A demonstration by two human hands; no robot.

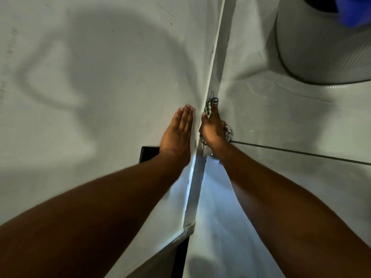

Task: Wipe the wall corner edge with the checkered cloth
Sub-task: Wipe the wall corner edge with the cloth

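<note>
The white wall corner edge (212, 63) runs from the top centre down to the bottom centre of the head view. My right hand (213, 130) presses the black-and-white checkered cloth (211, 106) against the right side of that edge, at mid-height. Bits of the cloth stick out above the fingers and below the palm. My left hand (178, 130) lies flat on the left wall face, fingers straight and together, just beside the edge. It holds nothing.
A black rectangular plate (149, 153) sits on the left wall, partly under my left wrist. A thin dark cable (301, 152) runs right from my right hand. A large white rounded appliance (325, 43) and something blue (353, 11) are at the top right.
</note>
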